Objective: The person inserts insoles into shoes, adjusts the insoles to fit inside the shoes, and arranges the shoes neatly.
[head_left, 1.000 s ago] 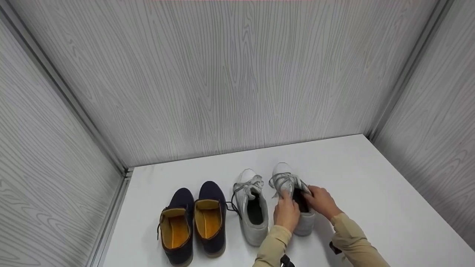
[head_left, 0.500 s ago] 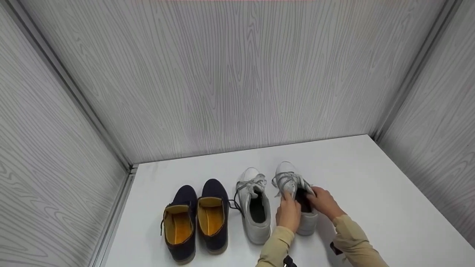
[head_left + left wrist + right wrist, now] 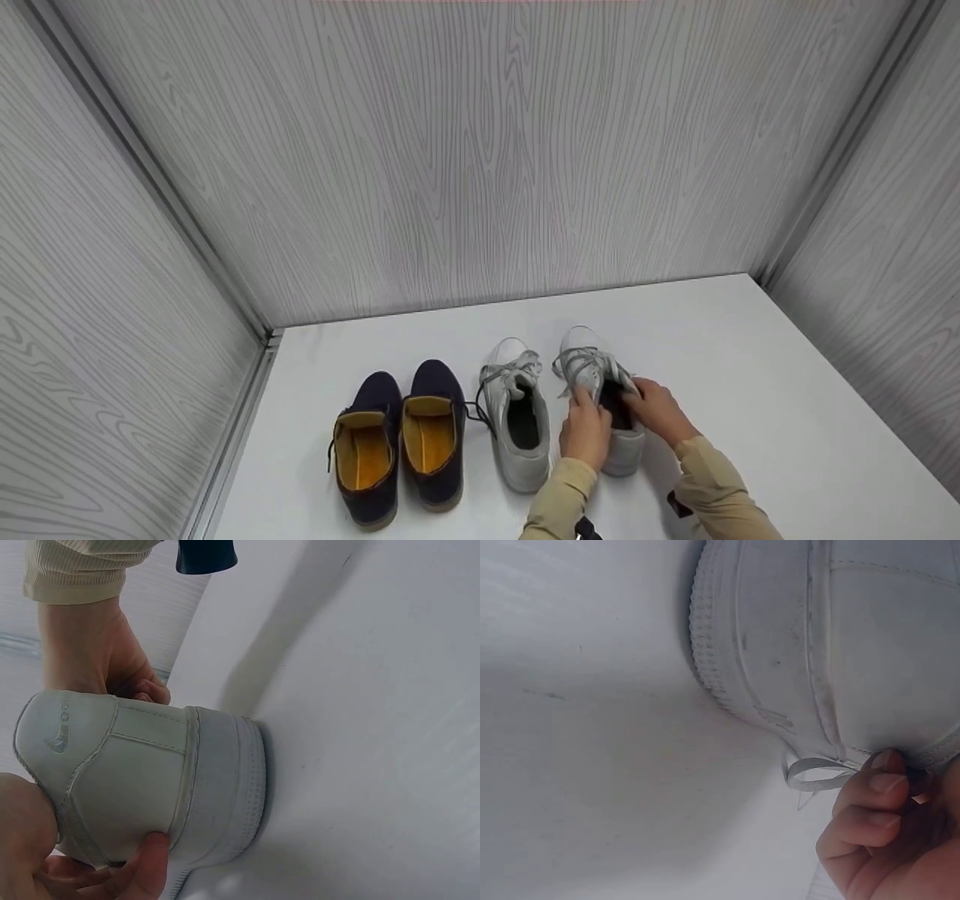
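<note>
A white lace-up sneaker (image 3: 625, 451) stands on the table, toe pointing away, between my two hands. My left hand (image 3: 586, 435) grips its left collar edge. In the left wrist view the left fingers (image 3: 146, 866) press the side near the heel. On the opposite side my right hand (image 3: 661, 414) pinches the collar, thumb reaching into the opening; its curled fingers (image 3: 874, 799) show against the upper in the right wrist view. Grey laces (image 3: 581, 361) lie loose over the tongue. To the left sits the matching sneaker (image 3: 519, 466), untouched.
Two dark navy shoes with orange insoles, one at the far left (image 3: 375, 506) and one beside it (image 3: 439, 484), stand left of the sneakers. A dark lace (image 3: 476, 412) reaches toward the left sneaker. Wood-grain panels (image 3: 480, 150) enclose the white table (image 3: 750, 360) behind and at both sides.
The whole scene has shifted slightly right in the head view as the camera moved. Both hands keep their hold on the sneaker, which stays in place among the other shoes.
</note>
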Available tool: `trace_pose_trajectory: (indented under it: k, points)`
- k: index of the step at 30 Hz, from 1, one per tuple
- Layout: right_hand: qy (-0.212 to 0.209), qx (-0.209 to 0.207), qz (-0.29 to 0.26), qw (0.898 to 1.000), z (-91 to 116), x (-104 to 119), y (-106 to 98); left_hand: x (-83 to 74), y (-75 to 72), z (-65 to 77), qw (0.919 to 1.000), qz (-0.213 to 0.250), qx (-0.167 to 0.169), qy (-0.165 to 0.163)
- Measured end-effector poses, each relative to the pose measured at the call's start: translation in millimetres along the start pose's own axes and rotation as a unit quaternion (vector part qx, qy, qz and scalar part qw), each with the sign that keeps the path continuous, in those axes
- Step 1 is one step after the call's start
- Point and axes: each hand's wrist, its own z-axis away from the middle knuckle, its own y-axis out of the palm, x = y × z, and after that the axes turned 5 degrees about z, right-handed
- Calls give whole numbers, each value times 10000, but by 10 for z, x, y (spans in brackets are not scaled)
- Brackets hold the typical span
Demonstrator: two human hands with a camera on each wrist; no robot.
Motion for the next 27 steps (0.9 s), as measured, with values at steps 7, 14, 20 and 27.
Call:
trace_pose_trajectory:
  k: [7,14,20,27]
  points:
    - [33,-31,14,10000,29,-47,-42,-29,46,11,10000,-31,-28,69]
    - [-90,-5,-140,9999,-9,-21,17,10,18,-4,9998,-174,-132,-25]
    - [-84,-36,-192,9998,-48,-12,41,17,-8,-26,9998,-127,-132,-21]
    - [-13,-78,-164,9998,-46,-28,26,3,7,-22,9999,-96,-88,-96]
